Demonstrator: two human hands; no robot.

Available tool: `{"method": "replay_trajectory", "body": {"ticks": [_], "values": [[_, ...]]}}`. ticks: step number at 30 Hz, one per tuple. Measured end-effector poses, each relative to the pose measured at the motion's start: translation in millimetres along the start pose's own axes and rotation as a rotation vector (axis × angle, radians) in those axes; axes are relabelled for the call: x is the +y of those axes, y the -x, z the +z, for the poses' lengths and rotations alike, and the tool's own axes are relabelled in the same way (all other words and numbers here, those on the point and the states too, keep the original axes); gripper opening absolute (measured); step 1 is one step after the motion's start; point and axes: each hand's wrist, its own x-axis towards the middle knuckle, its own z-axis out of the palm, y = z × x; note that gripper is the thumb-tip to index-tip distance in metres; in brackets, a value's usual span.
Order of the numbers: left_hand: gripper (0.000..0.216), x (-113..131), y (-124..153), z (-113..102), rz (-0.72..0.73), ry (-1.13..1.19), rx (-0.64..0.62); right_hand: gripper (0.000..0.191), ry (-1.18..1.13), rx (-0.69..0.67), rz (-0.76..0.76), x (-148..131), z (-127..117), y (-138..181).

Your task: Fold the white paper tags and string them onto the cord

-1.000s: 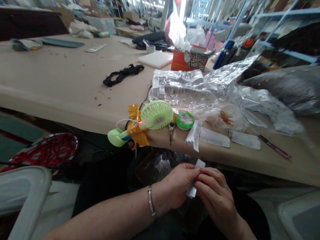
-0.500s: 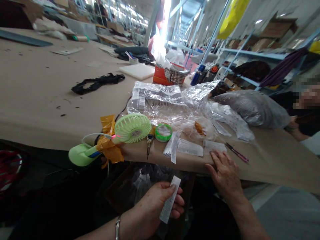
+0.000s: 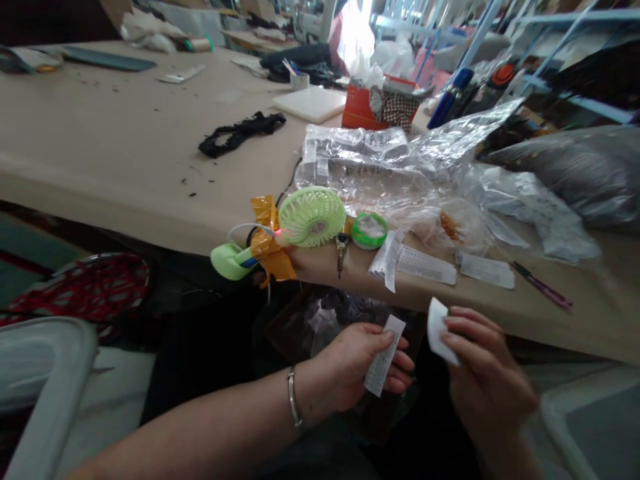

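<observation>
My left hand (image 3: 360, 363) pinches a narrow white printed label (image 3: 384, 357) between thumb and fingers, below the table edge. To its right, my right hand (image 3: 487, 363) grips another white label (image 3: 440, 331), slightly curved and held up off the table. The two hands are apart. Along the table's front edge lie a fanned stack of labels (image 3: 387, 260), a printed label strip (image 3: 426, 265) and a further label pile (image 3: 486, 270). Small scissors (image 3: 543, 285) with pinkish handles rest to the right of these.
A green fan (image 3: 313, 217) is taped to the table edge (image 3: 165, 223). Beside it are a soldering-iron-like pointed tool (image 3: 341, 253) and a green round container (image 3: 369, 231). Clear plastic bags (image 3: 370, 180) lie behind. A red basket (image 3: 85, 293) stands lower left.
My right hand has lifted off the table with a label between its fingers and come nearer the left hand. The left hand keeps its label. The view has shifted downward and left.
</observation>
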Motion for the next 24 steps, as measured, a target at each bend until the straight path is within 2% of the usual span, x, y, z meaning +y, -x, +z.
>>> {"method": "replay_trajectory", "body": {"ticks": [3,7,19,22,24], "values": [[0.016,0,2,-1,0.06,0.062,-0.029,0.027,-0.04,-0.173,-0.153,-23,26,7],[0.014,1,4,-6,0.132,0.159,-0.007,0.022,-0.03,-0.225,-0.2,-25,42,14],[0.021,-2,5,-12,0.142,0.192,-0.058,0.019,-0.056,-0.293,-0.227,-20,41,17],[0.017,-2,5,-13,0.138,0.156,-0.045,0.03,-0.088,-0.325,-0.186,-19,37,21],[0.017,0,5,-15,0.117,0.119,-0.044,0.039,-0.149,-0.294,-0.085,-18,34,25]]}}
